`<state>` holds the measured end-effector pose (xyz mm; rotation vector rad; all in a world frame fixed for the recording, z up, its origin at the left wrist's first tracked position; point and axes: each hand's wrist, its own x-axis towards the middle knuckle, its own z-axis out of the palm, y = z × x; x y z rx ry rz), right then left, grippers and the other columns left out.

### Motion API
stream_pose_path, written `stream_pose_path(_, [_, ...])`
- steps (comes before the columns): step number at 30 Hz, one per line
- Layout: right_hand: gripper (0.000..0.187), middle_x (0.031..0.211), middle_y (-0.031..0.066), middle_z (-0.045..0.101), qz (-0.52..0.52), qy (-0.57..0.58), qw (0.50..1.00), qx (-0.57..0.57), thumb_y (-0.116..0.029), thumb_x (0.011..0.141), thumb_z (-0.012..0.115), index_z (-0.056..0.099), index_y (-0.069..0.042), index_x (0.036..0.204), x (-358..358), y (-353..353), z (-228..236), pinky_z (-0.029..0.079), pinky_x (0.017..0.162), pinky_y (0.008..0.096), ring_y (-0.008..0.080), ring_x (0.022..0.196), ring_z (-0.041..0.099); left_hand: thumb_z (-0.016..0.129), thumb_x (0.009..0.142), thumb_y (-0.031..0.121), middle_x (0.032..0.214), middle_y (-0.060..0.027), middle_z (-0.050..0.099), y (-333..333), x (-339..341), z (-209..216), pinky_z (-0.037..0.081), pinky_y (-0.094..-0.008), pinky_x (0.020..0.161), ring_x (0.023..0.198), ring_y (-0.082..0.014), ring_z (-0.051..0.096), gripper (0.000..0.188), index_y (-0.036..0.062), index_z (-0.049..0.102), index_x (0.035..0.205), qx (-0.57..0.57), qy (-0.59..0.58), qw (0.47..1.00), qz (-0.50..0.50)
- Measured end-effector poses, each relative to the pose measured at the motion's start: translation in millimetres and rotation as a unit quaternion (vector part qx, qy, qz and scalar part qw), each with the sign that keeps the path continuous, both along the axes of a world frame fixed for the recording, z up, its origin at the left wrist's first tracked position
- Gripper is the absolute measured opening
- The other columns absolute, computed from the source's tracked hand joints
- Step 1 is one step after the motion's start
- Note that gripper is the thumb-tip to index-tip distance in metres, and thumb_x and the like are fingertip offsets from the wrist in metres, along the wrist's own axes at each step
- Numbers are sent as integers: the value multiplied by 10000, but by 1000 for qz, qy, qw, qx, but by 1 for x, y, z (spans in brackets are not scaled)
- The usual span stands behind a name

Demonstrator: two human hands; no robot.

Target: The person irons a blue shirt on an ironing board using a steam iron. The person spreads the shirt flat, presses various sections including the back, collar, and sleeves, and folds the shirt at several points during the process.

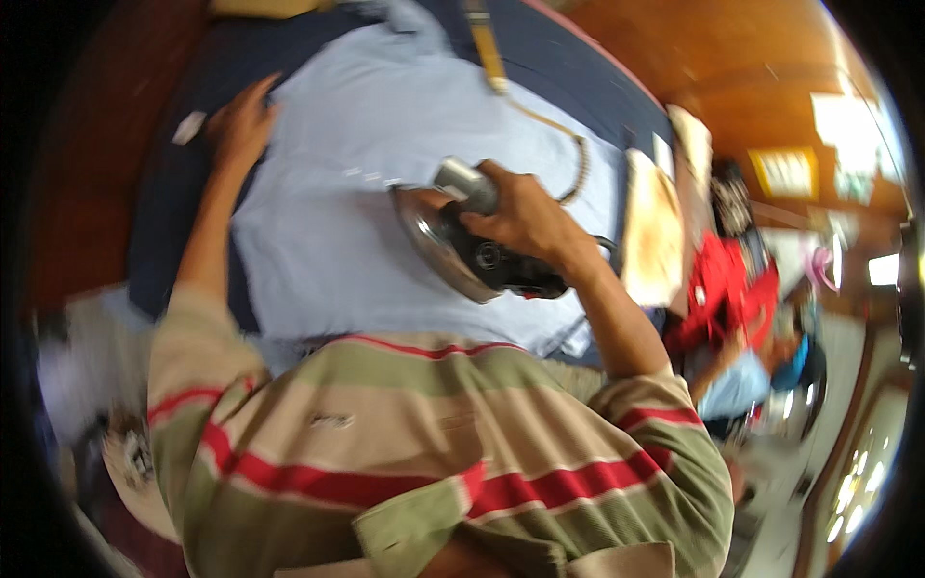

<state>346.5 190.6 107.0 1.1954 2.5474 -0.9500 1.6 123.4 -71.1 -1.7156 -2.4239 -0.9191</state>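
A black and silver clothes iron rests on a light blue garment spread over the table. My right hand is wrapped round the iron's grey handle, with the soleplate's tip pointing to the upper left. Fingers stretched out, my left hand lies at the garment's left edge, slightly blurred, and holds nothing. A few small whitish marks show on the fabric just ahead of the iron's tip.
Dark navy cloth covers the table. A coiled brown cord lies right of the iron, below a yellow strap-like piece. Folded cream cloth is at the right edge. Beyond are red fabric and another person's blue sleeve.
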Motion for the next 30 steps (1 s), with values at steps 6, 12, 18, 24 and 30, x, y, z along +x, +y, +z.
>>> stream_pose_path(6, [533,933,217,640,-154,25,987,42,-258,697,664,536,7,1142,137,54,2,495,753,373,299,837,638,558,863,250,1146,-51,591,-66,76,-14,419,-409,862,1051,-239,561,293,130,586,1129,-40,-6,992,117])
stream_pose_path(12, [756,1154,216,556,-140,-200,930,277,-286,669,706,405,-20,1309,277,173,17,433,878,416,321,1045,554,571,848,282,1190,-89,552,-122,115,24,437,-426,856,1051,-285,551,374,128,539,1187,-35,63,954,291])
stream_pose_path(18, [717,1145,170,564,-235,-63,918,314,-451,736,653,421,-91,1311,451,305,-69,432,868,424,350,1021,552,522,847,355,1149,-96,558,-118,96,-16,424,-459,868,1059,-292,533,374,138,571,1148,-118,-3,916,384])
stream_pose_path(24, [531,1111,147,588,-132,78,773,615,-343,767,671,529,-68,1198,251,235,-70,433,874,431,350,992,563,546,821,289,1061,-103,582,-105,97,22,449,-459,824,1024,-299,551,235,92,579,944,-208,-93,888,399])
stream_pose_path(30, [320,1123,137,586,191,347,905,156,-226,841,585,579,-117,1141,-80,74,-158,448,870,365,291,1014,563,547,810,172,978,-121,601,-82,92,26,460,-429,798,951,-322,582,127,92,533,907,-160,-172,908,348])
